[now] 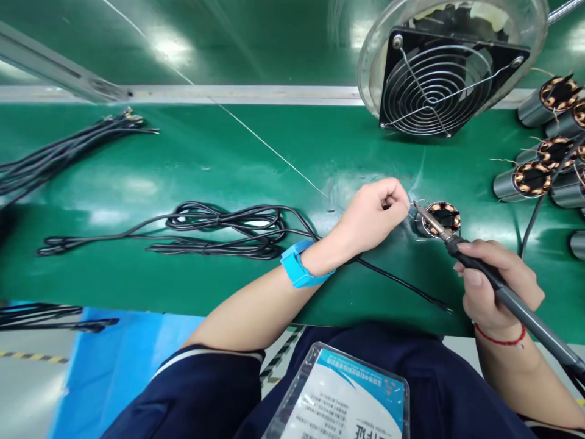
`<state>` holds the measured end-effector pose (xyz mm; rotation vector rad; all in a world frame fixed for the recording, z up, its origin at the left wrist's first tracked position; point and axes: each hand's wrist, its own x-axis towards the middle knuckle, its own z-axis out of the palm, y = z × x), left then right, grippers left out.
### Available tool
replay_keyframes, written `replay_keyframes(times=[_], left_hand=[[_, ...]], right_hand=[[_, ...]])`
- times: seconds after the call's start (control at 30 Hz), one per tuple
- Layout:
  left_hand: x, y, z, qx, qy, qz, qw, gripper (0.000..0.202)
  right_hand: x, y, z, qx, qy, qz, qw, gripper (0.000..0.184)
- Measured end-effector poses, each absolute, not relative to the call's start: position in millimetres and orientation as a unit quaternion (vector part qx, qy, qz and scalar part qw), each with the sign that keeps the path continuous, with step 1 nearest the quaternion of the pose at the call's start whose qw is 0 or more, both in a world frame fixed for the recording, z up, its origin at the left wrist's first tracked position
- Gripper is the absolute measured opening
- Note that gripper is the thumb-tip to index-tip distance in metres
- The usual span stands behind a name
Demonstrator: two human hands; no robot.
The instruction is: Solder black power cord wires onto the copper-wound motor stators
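Observation:
My right hand (498, 286) grips a soldering iron (479, 265) like a pen, its metal tip pointing up and left. The tip is close to the fingertips of my left hand (377, 213), which are pinched on a thin wire (412, 211); only a short bluish bit of it shows. Just right of these fingers, under the iron's shaft, stands a motor stator (441, 217) with copper windings around a dark opening. A black cable (402, 283) passes beneath my left wrist, and its stripped end lies near the front edge.
Coiled black cables (228, 222) lie left of my left arm, with a cable bundle (77, 149) farther back. A fan with a wire guard (429, 100) hangs over the bench's rear. Several more stators (532, 181) stand at right. A thin solder strand (269, 146) slants down toward my left hand.

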<state>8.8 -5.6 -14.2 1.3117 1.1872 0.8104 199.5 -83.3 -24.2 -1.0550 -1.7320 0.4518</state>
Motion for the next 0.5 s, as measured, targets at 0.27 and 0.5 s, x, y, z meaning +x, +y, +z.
replay_keyframes(times=[0.27,0.5], left_hand=[[9.1,-5.5,-13.1,0.557,0.51,0.367,0.543,0.022],[9.4,-5.6,-12.8,0.56,0.512,0.368,0.537,0.021]], right_hand=[[201.0,-83.1,-20.5,-0.441,-0.725,0.187,0.496,0.032],[201.5,-81.7,-21.0,-0.419,-0.728,0.179,0.512,0.034]])
